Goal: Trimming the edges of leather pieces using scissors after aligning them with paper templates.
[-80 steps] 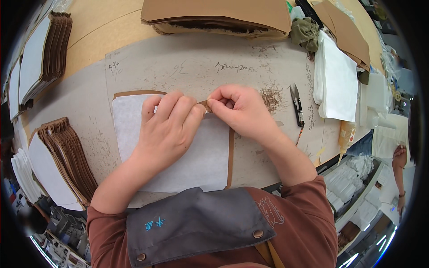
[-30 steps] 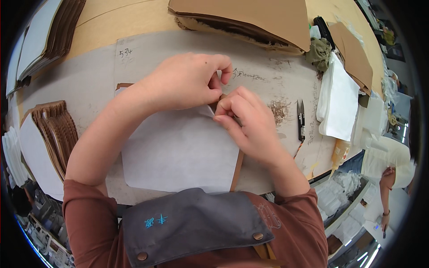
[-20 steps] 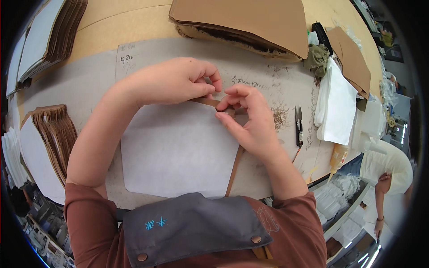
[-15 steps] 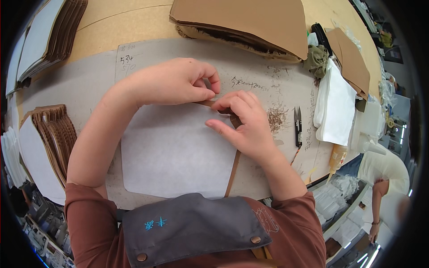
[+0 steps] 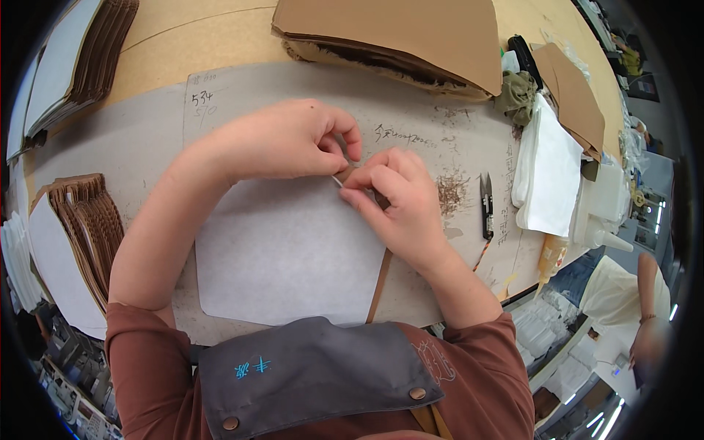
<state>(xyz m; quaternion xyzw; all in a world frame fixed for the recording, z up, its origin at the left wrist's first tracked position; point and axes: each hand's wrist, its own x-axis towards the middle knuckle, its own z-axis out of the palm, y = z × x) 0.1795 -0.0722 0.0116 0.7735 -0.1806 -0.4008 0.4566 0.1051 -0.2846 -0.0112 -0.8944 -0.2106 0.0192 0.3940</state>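
Note:
A white sheet (image 5: 286,242) with a brown piece (image 5: 377,290) showing along its right edge lies in front of me on the worn grey board (image 5: 455,279). My left hand (image 5: 293,139) is bent over the top edge, fingers curled, thumb and fingertips closed at the brown edge (image 5: 345,174). Just right of it my right hand (image 5: 396,202) pinches that same edge, where a thin white strip or lifted margin shows. The fingertips partly hide what they grip. Black thread snips (image 5: 486,209) with an orange cord lie to the right of my right hand.
Stacks of white-and-brown pieces stand at left (image 5: 77,249) and upper left (image 5: 59,66). A large brown stack (image 5: 385,33) is at the back. At right are white sheets (image 5: 546,165), a green cloth (image 5: 513,99), a glue bottle (image 5: 551,257) and, beyond, another person (image 5: 609,293).
My left hand has gone from lying over the sheet to bending at its top edge. My right hand's thumb lifted half a second ago and now pinches again. The other person's arm moved.

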